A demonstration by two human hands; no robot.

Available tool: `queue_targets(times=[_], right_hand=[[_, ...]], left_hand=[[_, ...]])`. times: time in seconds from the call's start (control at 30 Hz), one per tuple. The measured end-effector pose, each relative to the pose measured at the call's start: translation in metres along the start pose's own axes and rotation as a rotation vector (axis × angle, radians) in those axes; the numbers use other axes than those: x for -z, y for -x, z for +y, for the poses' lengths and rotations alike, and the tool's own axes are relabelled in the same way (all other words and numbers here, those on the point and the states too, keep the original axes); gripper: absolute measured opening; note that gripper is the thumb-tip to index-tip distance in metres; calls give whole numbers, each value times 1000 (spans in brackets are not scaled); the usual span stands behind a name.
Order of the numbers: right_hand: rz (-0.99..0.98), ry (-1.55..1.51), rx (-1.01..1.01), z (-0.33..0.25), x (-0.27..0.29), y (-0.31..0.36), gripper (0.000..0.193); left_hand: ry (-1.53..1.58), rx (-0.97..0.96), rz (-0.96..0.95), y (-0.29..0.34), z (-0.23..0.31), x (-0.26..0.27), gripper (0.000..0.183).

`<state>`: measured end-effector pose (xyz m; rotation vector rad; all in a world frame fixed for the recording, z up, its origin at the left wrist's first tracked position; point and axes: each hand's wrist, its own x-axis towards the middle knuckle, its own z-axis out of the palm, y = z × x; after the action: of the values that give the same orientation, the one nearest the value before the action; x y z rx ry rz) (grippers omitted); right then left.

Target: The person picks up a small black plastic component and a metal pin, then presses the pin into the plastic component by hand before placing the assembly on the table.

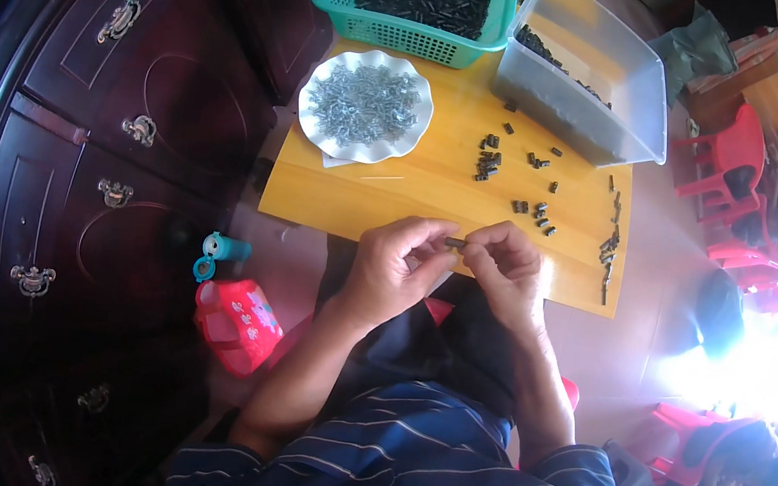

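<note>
My left hand (406, 263) and my right hand (507, 272) meet just past the near edge of the yellow wooden table (336, 198). Between their fingertips is a small dark cylindrical piece (455, 242), pinched from both sides. Its fine detail is too small to make out. Beyond my hands, several short black pieces (487, 165) lie in loose groups on the tabletop. A line of similar pieces (611, 244) runs along the right edge. On the left, a white scalloped plate (305, 122) holds a heap of small shiny metal parts (365, 106).
A green plastic basket (417, 43) full of black pieces stands at the back. Beside it is a clear plastic bin (575, 120) with more inside. A thin stick (382, 177) lies near the plate. Dark wooden cabinets (136, 58) line the left; red chairs (741, 143) stand right.
</note>
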<state>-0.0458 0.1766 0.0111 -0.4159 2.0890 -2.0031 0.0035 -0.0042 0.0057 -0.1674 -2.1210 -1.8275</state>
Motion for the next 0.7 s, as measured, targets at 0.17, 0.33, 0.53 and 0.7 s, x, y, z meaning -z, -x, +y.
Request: queue_targets(times=[0.17,0.33,0.53,0.7], right_hand=[[11,222,158,-13,-4,-2,6],[-9,322,196,-15,-3,1,6],[-30,38,29,-9,-4,5,6],[-52,-101,-60,-12,-3,8,7]], left_hand=[[213,175,25,4,-13,3,17],[188,204,-55,3,-13,5,13],[203,152,8,2,-7,2,8],[239,132,14,2,-2,0,7]])
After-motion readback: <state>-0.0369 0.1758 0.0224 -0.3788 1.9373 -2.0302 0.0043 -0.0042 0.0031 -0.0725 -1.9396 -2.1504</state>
